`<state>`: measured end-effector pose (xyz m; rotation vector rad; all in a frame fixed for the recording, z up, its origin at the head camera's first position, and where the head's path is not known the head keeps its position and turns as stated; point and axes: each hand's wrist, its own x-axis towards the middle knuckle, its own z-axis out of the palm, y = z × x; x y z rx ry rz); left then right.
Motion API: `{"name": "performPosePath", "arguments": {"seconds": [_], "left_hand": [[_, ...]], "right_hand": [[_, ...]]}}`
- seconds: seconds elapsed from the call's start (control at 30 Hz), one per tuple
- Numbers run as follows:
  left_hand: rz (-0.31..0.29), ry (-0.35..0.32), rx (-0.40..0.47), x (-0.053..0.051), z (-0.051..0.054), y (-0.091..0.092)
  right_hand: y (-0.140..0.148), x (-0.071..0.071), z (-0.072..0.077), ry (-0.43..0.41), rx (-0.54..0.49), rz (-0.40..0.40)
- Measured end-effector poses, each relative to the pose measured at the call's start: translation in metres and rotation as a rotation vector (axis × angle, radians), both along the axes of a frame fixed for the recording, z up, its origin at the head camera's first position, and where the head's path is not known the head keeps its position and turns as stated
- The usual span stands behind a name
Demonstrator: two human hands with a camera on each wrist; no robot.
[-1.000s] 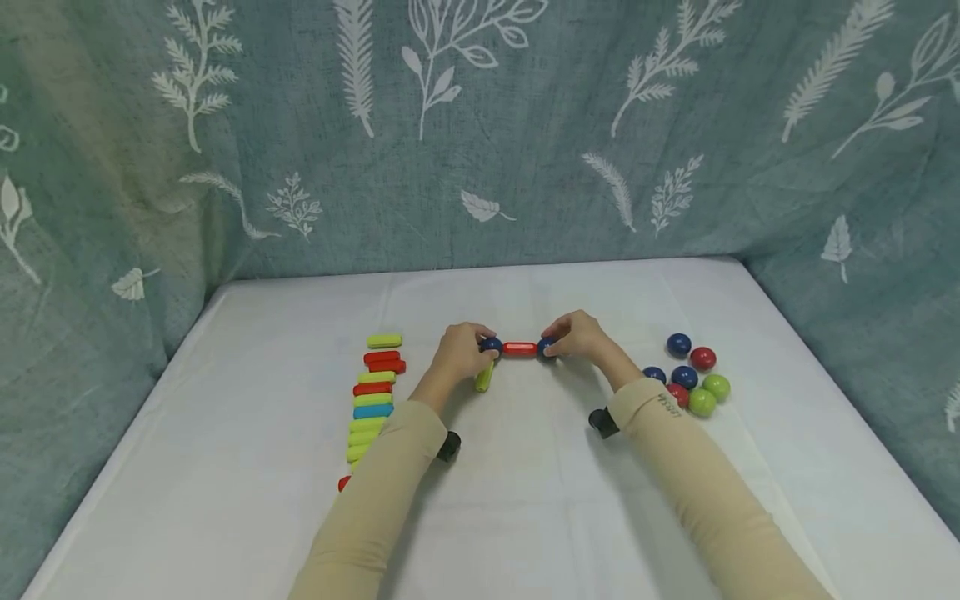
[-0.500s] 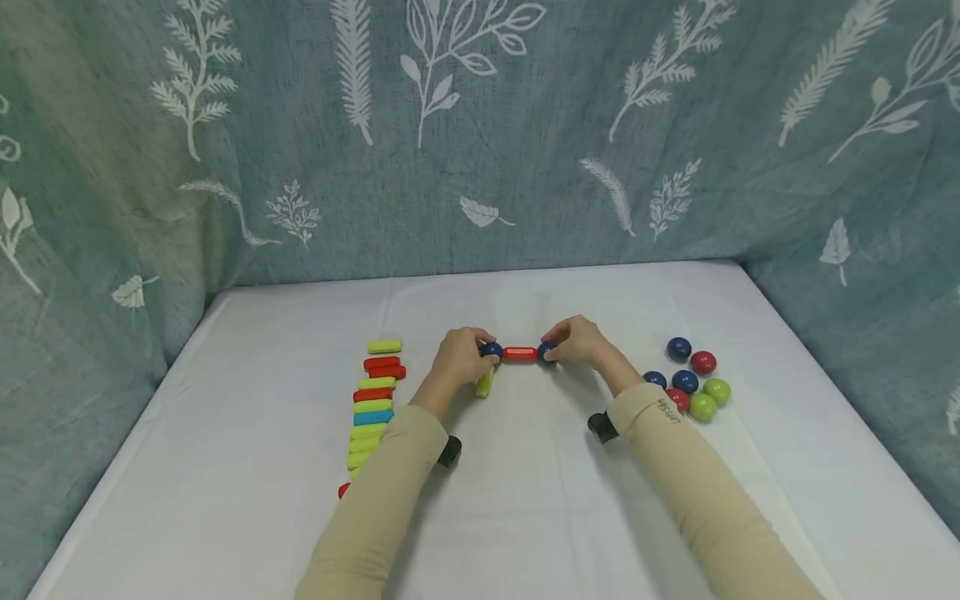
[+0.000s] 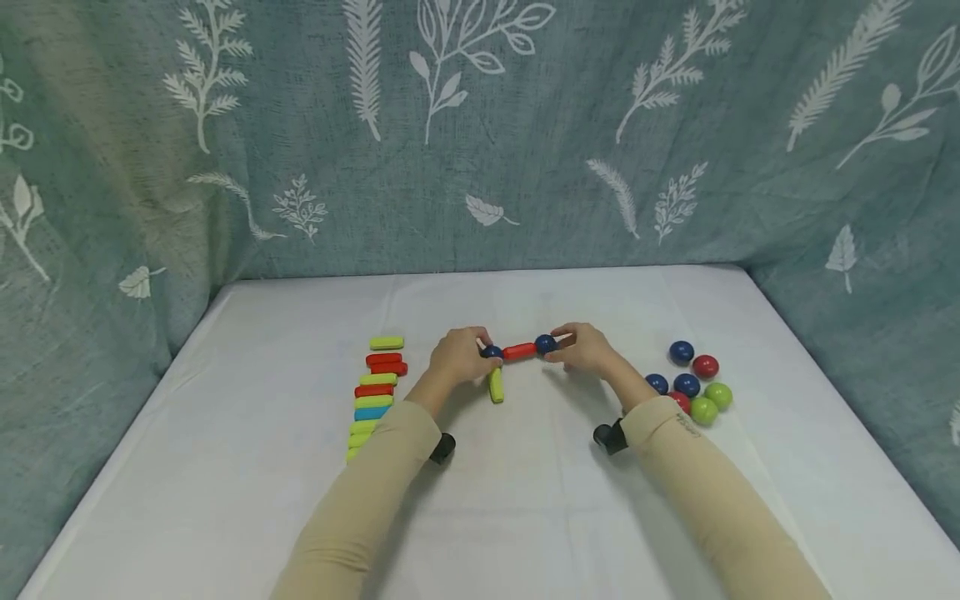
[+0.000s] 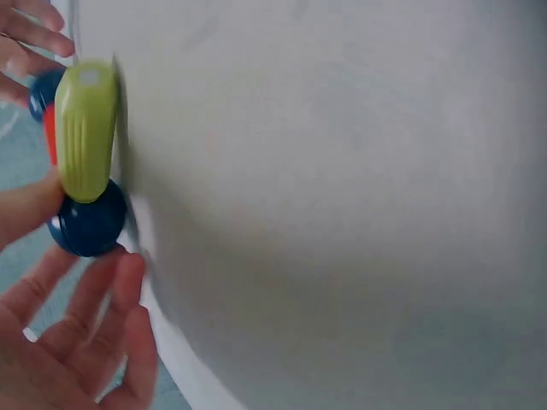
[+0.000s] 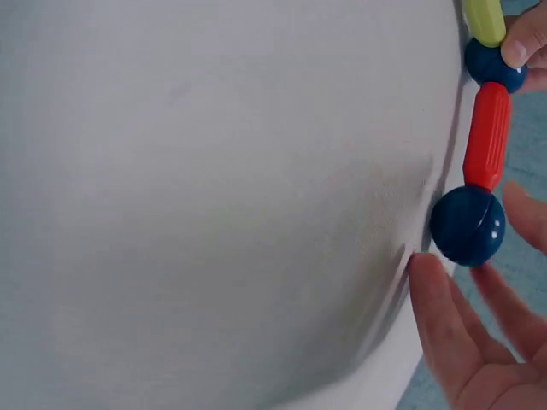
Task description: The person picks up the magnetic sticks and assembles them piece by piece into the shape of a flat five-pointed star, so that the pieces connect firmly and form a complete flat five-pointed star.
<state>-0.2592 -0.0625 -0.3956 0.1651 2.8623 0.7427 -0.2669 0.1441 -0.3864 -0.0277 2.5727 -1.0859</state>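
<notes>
A red rod joins two blue balls, and a yellow-green rod sticks out from the left ball toward the near side. With thumb and fingers my left hand pinches the left blue ball. My right hand stands around the right blue ball, its fingers loosely spread. In the right wrist view the thumb is apart from that ball, while a fingertip lies at or very near its underside. The red rod slants, its right end farther back.
Left of the hands lies a column of rods in yellow-green, red and blue, partly hidden by the left sleeve. Several loose balls in blue, red and green sit at the right, beside the right sleeve. A patterned curtain hangs behind the white table.
The right hand has loosened from the right blue ball and shifted slightly right. That ball has moved a little back, tilting the red rod; the yellow-green rod has swung right. The left hand keeps its pinch.
</notes>
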Motion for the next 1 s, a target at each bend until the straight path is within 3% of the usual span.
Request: {"name": "performPosePath", "arguments": {"seconds": [0.2,0.47,0.73,1.0], "left_hand": [[-0.049,0.015,-0.112,0.01,0.001,-0.001],[-0.065,-0.019,-0.085,0.025,0.004,-0.002],[-0.057,-0.023,-0.095,0.032,0.002,0.001],[-0.074,-0.013,-0.076,0.036,0.003,0.008]], "right_hand": [[0.001,0.01,0.0,-0.008,0.007,-0.004],[-0.005,0.022,0.0,-0.041,-0.006,0.089],[-0.014,0.036,0.002,0.057,-0.046,0.236],[-0.019,0.042,-0.005,0.164,-0.052,0.267]]}}
